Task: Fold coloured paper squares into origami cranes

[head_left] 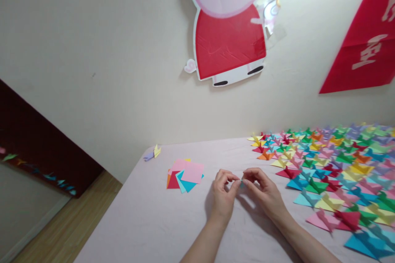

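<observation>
My left hand [224, 197] and my right hand [264, 192] meet above the table, thumbs and forefingers pinched together. Between the fingertips is a small pale-blue piece of paper [242, 183], held by both hands. Most of it is hidden by the fingers, so its folds cannot be made out. Left of my left hand lies a fanned pile of square coloured paper sheets [193, 171], with pink on top and red, blue, orange and yellow beneath. Many folded paper cranes [321, 187] in mixed colours spread in rows to the right of my right hand.
The table [138, 218] has a pale pink cover and ends at a slanting left edge. Two small folded papers, one yellow [157, 151] and one purple [148, 156], sit at its far left corner. Behind stands a wall with a cartoon pig cutout [230, 43] and red banner [354, 45].
</observation>
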{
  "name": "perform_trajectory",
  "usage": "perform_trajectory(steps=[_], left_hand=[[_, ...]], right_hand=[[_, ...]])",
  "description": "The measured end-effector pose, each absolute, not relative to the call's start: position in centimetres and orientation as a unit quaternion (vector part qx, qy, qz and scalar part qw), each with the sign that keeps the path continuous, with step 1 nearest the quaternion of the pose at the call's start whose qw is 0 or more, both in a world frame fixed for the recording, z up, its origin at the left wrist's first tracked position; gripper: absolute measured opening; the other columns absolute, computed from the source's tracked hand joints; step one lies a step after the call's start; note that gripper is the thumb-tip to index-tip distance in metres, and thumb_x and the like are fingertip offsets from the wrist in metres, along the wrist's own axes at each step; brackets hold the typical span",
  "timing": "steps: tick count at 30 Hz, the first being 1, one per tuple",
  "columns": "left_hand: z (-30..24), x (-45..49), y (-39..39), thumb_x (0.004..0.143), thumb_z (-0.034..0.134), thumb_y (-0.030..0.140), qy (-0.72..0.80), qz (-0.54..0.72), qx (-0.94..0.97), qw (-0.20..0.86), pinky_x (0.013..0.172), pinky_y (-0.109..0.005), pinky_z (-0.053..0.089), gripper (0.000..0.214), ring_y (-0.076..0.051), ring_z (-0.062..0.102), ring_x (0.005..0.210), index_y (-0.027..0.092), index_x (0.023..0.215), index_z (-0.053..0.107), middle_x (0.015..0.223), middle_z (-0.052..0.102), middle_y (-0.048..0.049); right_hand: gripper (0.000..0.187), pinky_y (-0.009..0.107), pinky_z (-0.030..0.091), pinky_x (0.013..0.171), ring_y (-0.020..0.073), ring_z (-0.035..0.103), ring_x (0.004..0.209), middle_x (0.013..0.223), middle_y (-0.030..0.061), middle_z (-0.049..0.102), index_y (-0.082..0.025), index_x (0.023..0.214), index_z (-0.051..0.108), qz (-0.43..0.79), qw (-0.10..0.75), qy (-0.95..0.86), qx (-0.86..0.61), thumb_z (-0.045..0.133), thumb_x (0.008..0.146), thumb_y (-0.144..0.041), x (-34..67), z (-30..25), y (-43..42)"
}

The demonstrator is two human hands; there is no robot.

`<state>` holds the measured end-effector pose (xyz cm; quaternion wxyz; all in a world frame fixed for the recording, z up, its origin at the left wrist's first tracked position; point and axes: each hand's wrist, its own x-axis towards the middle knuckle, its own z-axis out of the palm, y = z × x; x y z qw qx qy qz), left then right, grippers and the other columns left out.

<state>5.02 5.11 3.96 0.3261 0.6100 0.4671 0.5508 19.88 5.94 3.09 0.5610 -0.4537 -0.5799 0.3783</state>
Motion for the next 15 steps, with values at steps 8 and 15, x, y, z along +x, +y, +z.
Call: perform_trajectory(steps=[8, 15], left_hand=[[3.3, 4.7, 5.6, 0.087, 0.066, 0.032, 0.475, 0.572, 0.592, 0.311, 0.07, -0.028, 0.041, 0.018, -0.018, 0.056, 0.079, 0.019, 0.075, 0.066, 0.079, 0.059, -0.0016], [3.5, 4.9, 5.4, 0.087, 0.069, 0.036, 0.47, 0.576, 0.592, 0.311, 0.069, -0.027, 0.041, 0.021, -0.018, 0.057, 0.079, 0.02, 0.074, 0.069, 0.079, 0.061, -0.0017]], right_hand=[[0.022, 0.031, 0.048, 0.068, 0.0199, 0.059, 0.076, 0.084, 0.0037, 0.064, -0.022, 0.083, 0.068, 0.365, 0.527, -0.621, -0.45, 0.065, 0.081, -0.044, 20.0, 3.8, 6.2], [0.031, 0.031, 0.046, 0.067, 0.0194, 0.058, 0.069, 0.07, 0.0013, 0.063, -0.022, 0.069, 0.067, 0.367, 0.523, -0.612, -0.466, 0.063, 0.083, -0.049, 20.0, 4.5, 5.9]])
